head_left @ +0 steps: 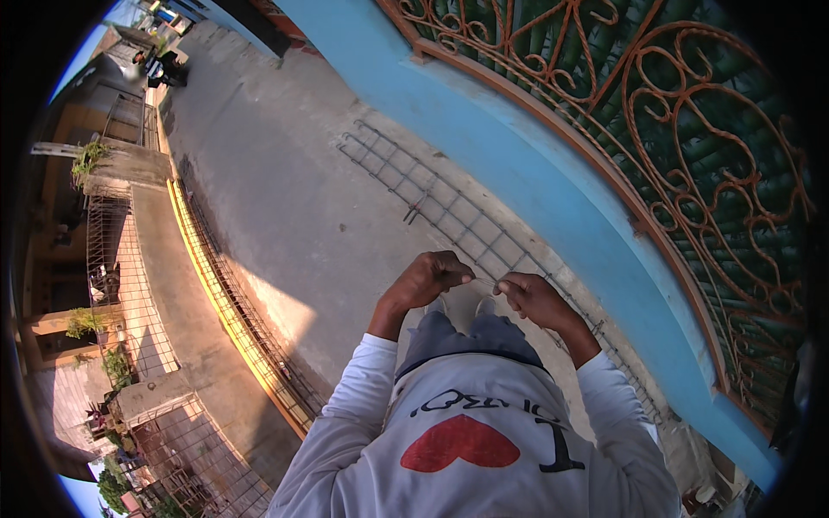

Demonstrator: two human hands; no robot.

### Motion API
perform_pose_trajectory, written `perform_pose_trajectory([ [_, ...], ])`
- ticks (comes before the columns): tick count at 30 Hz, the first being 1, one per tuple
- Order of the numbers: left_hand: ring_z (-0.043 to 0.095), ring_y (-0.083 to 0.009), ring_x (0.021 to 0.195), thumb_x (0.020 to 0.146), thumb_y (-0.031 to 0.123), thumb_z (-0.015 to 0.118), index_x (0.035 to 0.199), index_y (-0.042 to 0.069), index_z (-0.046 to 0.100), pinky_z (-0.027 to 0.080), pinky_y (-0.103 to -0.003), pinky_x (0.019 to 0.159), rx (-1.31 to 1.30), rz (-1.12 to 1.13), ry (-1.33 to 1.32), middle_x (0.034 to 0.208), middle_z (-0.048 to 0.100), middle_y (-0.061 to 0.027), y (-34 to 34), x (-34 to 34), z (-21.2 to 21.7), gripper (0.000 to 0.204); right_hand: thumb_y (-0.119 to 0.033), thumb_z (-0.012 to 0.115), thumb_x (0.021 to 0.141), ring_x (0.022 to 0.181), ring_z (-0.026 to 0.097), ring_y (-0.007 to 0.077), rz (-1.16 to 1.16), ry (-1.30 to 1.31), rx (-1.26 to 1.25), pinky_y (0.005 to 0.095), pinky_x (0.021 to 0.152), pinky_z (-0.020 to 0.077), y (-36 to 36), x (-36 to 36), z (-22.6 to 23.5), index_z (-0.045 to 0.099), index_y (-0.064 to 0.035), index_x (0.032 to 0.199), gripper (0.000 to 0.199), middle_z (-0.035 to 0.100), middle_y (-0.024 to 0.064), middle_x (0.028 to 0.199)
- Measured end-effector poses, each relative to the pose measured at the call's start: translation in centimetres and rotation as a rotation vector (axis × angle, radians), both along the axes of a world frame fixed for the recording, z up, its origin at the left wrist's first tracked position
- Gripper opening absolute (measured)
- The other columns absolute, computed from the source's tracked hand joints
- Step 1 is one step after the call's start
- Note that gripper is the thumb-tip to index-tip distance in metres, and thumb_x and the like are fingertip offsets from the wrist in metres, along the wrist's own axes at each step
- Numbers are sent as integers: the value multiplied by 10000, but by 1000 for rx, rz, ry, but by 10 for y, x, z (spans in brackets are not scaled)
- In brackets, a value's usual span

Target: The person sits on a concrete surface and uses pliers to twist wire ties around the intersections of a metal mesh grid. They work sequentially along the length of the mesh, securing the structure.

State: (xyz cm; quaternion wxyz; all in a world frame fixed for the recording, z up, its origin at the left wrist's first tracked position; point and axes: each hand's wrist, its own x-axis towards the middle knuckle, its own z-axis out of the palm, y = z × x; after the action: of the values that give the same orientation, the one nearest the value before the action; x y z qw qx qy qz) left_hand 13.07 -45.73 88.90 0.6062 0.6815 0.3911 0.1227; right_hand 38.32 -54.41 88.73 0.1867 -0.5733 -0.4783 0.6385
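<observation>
In front of my body, both hands are raised close together. A thin piece of wire (484, 281) stretches across the small gap between them. One end is pinched in the fingertips of my left hand (429, 278); the other sits between the thumb and fingers of my right hand (535, 300). Below and beyond lies a long steel rebar cage (467, 217) on the ground, running alongside the blue wall. A small dark tool that looks like pincers (418, 207) rests on the cage's near edge.
The blue wall (484, 129) with a rusty ornamental iron fence (639, 104) rises on the right. Along the left, more rebar (233, 298) lies beside a yellow strip (207, 268) and low concrete wall. A person by a motorbike (160, 69) is far up the lane.
</observation>
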Motion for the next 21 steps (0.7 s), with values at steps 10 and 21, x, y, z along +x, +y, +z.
perform_pose_trajectory([
  [10,617,-184,792,897,88,744,1024,32,757,490,-334,729,151,-34,-3,861,655,-54,-3,19,-3,139,-250,590,1021,802,546,107,-10,57,-35,287,708,453,-14,5,-26,706,-29,1110,265,644,15,906],
  [21,655,-167,820,950,191,716,1222,-8,669,556,-330,754,-648,555,-676,952,689,-76,-30,37,-44,341,-236,575,1038,516,295,33,-284,531,-233,238,470,263,-18,0,-24,655,-63,1035,191,400,-73,642],
])
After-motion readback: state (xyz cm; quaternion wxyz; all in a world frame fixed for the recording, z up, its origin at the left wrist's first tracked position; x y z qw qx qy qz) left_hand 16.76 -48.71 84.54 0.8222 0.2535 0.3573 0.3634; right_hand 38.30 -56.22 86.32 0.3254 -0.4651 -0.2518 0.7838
